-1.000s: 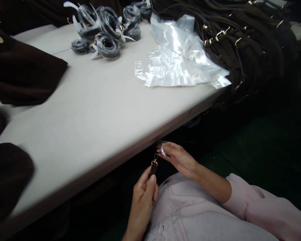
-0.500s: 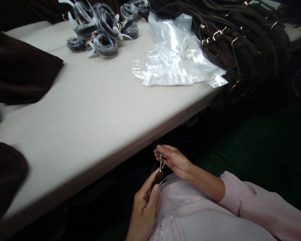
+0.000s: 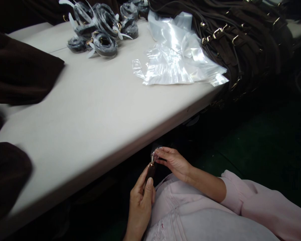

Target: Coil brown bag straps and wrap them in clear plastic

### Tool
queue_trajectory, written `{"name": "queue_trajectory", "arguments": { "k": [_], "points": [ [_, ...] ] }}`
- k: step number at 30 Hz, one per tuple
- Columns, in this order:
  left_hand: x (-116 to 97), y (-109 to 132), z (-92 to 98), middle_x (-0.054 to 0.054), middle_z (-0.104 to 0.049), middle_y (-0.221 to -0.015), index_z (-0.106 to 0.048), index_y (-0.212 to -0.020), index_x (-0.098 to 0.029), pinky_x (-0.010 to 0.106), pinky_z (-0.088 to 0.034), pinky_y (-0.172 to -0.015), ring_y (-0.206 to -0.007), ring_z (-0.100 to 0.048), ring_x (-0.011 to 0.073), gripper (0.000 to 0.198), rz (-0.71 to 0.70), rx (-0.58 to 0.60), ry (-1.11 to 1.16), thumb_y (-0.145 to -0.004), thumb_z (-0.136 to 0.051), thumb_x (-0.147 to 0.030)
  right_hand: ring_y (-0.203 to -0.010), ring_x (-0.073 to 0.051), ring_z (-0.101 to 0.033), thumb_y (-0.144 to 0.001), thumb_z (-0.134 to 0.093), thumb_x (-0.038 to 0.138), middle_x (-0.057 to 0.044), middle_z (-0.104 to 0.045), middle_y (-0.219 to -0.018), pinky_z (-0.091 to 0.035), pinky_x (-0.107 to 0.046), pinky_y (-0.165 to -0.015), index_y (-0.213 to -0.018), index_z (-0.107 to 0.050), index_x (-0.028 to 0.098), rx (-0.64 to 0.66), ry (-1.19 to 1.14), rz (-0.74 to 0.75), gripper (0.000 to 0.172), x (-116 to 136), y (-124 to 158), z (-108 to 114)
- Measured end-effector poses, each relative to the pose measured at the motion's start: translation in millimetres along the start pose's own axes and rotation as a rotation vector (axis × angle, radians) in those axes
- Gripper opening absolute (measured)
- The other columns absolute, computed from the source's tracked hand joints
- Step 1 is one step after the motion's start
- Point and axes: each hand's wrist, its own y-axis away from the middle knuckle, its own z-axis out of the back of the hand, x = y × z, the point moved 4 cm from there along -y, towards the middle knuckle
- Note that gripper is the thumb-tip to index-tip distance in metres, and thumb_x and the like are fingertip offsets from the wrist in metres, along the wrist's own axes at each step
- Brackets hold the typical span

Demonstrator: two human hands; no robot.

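Observation:
Below the table edge, in the head view, my left hand point(image 3: 141, 197) is closed around a dark brown strap point(image 3: 151, 172). At the strap's upper end stands a gold-coloured snap hook point(image 3: 152, 159), pointing up and away from me. My right hand point(image 3: 175, 163) is beside the hook, thumb and fingers pinching a small piece of clear plastic point(image 3: 156, 152). That plastic lies over or around the hook's tip; I cannot tell which. The rest of the strap is lost in shadow below my hands.
The pale table point(image 3: 90, 110) runs diagonally ahead. It bears film-wrapped coiled straps point(image 3: 105, 45), a stack of clear plastic bags point(image 3: 170, 60) and dark brown bags point(image 3: 22, 67) at the left. Many dark straps with gold buckles point(image 3: 225, 43) hang over the right end.
My left hand has shifted slightly left with the strap and hook. The clear plastic in my right hand now meets the hook's tip.

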Motion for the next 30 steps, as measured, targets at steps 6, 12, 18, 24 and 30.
{"name": "queue_trajectory", "arguments": {
  "k": [6, 12, 18, 24, 30],
  "points": [
    [1.2, -1.1, -2.5, -0.007, -0.037, -0.053, -0.054, -0.135, -0.016, 0.019, -0.027, -0.046, -0.048, -0.031, 0.0072, 0.060, 0.008, 0.025, -0.032, -0.088, -0.056, -0.052, -0.081, -0.013, -0.059, -0.070, -0.084, 0.042, -0.003, -0.067, -0.084, -0.044, -0.027, -0.080, -0.080, -0.074, 0.016, 0.059, 0.023, -0.042, 0.030, -3.7, 3.3, -6.7],
    [-0.5, -1.7, 0.7, -0.008, -0.036, -0.052, -0.052, -0.136, -0.015, 0.020, -0.026, -0.046, -0.048, -0.029, 0.0075, 0.059, 0.000, 0.029, -0.033, -0.090, -0.054, -0.051, -0.081, -0.013, -0.060, -0.074, -0.081, 0.042, -0.003, -0.067, -0.085, -0.045, -0.028, -0.080, -0.082, -0.073, 0.016, 0.171, -0.006, -0.113, 0.028, -4.9, 3.5, -5.7],
    [-2.5, -4.1, 0.9, -0.009, -0.038, -0.052, -0.052, -0.130, -0.013, 0.019, -0.025, -0.046, -0.047, -0.029, 0.0067, 0.055, 0.033, 0.028, 0.037, -0.090, -0.055, -0.050, -0.080, -0.015, -0.059, -0.072, -0.081, 0.045, -0.003, -0.067, -0.081, -0.043, -0.030, -0.082, -0.079, -0.074, 0.015, 0.211, 0.250, 0.045, 0.031, 3.1, 7.3, -14.8],
    [-4.5, -5.8, -2.8, -0.009, -0.041, -0.053, -0.047, -0.127, -0.016, 0.017, -0.022, -0.044, -0.046, -0.028, 0.0065, 0.050, 0.034, 0.046, 0.079, -0.091, -0.052, -0.050, -0.086, -0.019, -0.060, -0.070, -0.081, 0.046, -0.004, -0.068, -0.087, -0.044, -0.032, -0.084, -0.079, -0.075, 0.017, 0.253, 0.340, 0.126, 0.031, 4.3, 12.0, -22.6],
    [-14.9, -11.3, -3.5, -0.008, -0.048, -0.057, -0.030, -0.142, -0.021, 0.018, -0.030, -0.047, -0.048, -0.037, 0.0084, 0.059, -0.031, 0.016, -0.039, -0.093, -0.050, -0.047, -0.069, -0.016, -0.056, -0.071, -0.079, 0.049, -0.002, -0.064, -0.071, -0.043, -0.030, -0.070, -0.079, -0.074, 0.016, 0.222, 0.308, 0.007, 0.034, -7.8, 14.2, -19.5]
  ]
}}
